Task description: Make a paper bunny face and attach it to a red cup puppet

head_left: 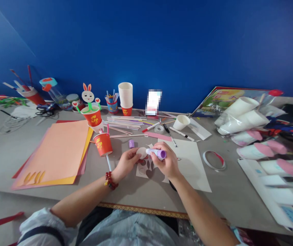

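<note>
My left hand pinches a small round piece of white paper by its left edge, above the table. In my right hand is a purple and white glue stick, its tip touching or close to the right side of that paper. The purple cap of the glue stick stands on the table just beyond my left hand. Under my hands lie cut paper scraps and a large white sheet, partly hidden by my right hand and forearm.
At left are stacked coloured paper sheets and a red paper-cup rabbit figure. Straws, a stack of white cups and a loose white cup stand along the back. A tape roll lies right, near bagged cups.
</note>
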`<state>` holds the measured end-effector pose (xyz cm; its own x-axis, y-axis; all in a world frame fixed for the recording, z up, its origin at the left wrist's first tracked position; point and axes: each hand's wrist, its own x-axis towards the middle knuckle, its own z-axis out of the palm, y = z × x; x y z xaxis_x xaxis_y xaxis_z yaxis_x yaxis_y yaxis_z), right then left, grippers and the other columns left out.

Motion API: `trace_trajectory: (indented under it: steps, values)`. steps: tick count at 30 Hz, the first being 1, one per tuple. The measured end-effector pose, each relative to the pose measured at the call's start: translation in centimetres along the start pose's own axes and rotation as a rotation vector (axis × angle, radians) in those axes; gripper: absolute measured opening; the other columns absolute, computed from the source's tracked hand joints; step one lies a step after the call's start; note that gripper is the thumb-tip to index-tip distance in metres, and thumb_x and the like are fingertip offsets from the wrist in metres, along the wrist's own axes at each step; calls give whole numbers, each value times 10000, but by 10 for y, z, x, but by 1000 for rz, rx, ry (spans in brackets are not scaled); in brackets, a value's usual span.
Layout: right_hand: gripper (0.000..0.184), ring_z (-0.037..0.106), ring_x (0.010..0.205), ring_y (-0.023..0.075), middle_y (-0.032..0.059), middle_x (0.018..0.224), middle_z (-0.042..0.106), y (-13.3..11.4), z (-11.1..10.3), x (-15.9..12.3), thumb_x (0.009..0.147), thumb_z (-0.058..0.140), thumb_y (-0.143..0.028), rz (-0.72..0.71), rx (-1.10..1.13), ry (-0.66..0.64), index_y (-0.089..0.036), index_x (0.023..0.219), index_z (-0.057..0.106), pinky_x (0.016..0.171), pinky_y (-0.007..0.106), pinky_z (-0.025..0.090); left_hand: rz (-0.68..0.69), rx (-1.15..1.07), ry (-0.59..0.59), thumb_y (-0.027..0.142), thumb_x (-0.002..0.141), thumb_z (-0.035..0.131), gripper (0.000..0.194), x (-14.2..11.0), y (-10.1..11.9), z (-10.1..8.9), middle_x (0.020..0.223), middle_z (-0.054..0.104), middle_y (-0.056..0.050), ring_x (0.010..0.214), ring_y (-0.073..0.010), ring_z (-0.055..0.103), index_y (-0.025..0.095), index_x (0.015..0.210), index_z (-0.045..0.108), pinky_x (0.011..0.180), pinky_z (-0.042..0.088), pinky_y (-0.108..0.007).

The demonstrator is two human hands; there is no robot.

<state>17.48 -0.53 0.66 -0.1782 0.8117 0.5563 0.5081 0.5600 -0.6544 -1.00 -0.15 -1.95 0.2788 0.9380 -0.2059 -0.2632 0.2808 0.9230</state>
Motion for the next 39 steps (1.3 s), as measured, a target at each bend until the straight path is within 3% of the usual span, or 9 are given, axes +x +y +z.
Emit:
trace_trajectory:
  steps: [4,10,14,20,39]
  values:
    - [44,641,874,228,56,893,641,-1,2,-1,886,605,-262,9,-11,56,-245,912,574,790,348,515,-5,-48,-7,432,677,826,442,0,1,1,893,741,-90,710,-180,676,127,981,726,699,547,-294]
    - [45,640,911,233,62,903,636,1,7,-1,898,600,-257,-15,-3,-7,-247,931,570,811,358,518,-27,-60,-1,432,707,814,434,-3,0,2,838,717,-47,687,-157,657,152,1026,722,655,527,-263]
    - [79,643,939,235,73,936,637,-1,10,-2,900,605,-249,-33,1,-20,-242,969,566,820,358,522,9,-47,-16,467,738,791,416,-1,-3,1,850,716,-48,737,-150,639,146,997,734,731,526,-271]
    - [95,644,942,238,81,944,640,-5,12,-2,902,597,-242,-70,-11,-24,-244,989,560,819,364,533,2,27,-67,501,794,735,404,1,-9,-3,746,658,-30,647,-131,583,131,955,724,613,470,-233]
    - [86,639,884,223,63,878,620,-7,17,-2,886,601,-198,-99,31,9,-235,955,564,776,341,532,75,158,-129,499,857,661,371,-3,-9,-3,721,618,-20,669,-137,567,127,847,669,622,448,-225]
